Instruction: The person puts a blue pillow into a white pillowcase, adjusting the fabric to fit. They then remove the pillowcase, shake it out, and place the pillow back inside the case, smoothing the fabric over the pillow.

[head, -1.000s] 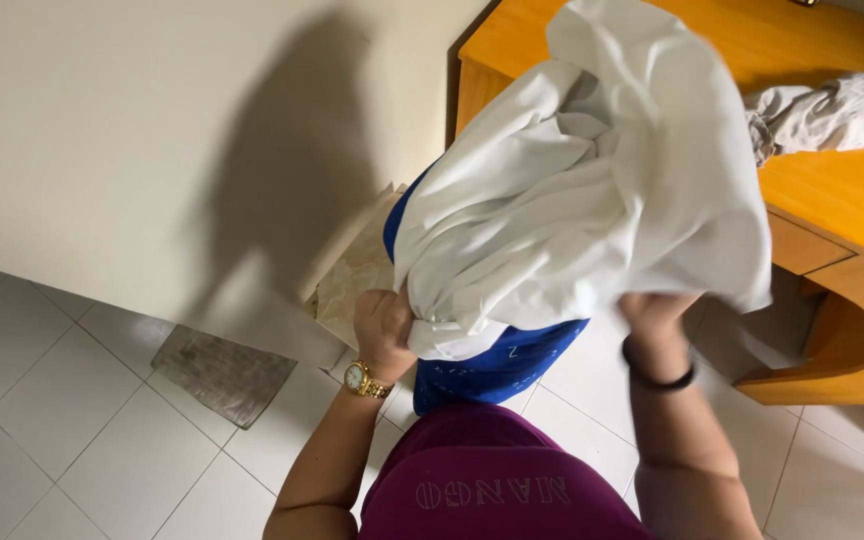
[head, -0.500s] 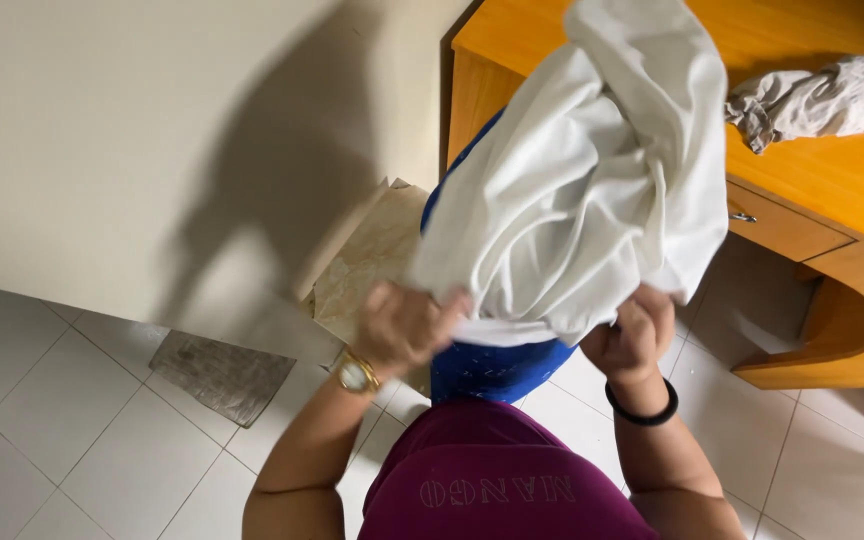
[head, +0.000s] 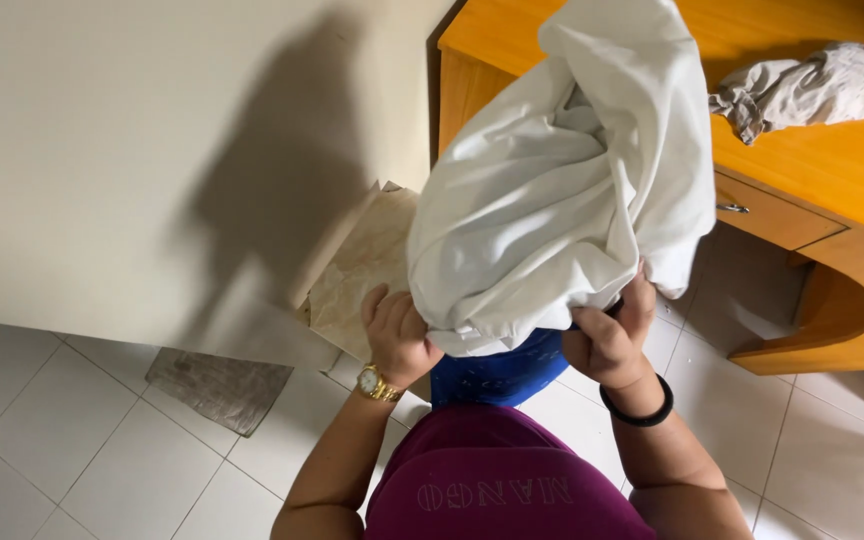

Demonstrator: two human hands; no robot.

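The person stands at the corner of the orange wooden table (head: 832, 170), holding a large white cotton cloth cover (head: 562, 190) bunched up in front of the chest. The left hand (head: 397, 335) is closed on the lower hem at one side, fingers curled into the fabric; the right hand (head: 607, 335) is closed the same way on the opposite side of the hem, so the opening sits between the two fists. Out of that opening pokes a blue patterned cushion (head: 497, 370), only its bottom edge showing (the rest is swallowed by the white fabric).

The cover looks light and limp, creasing into soft folds and billowing above the hands. I would judge it easy to lift but floppy, best gripped by the hem or seam edge, where the cloth is doubled and less likely to slide through the fingers. The cushion inside seems soft and squashy, not heavy.

A gold wristwatch (head: 377, 383) sits on the left wrist, a black band (head: 637, 410) on the right. Further back on the table lies a crumpled pale grey cloth (head: 812, 90), well apart from the hands. Leaning against the cream wall (head: 152, 150) is a beige marbled tile slab (head: 362, 270), and a small grey mat (head: 217, 385) lies on the white tiled floor (head: 72, 460).
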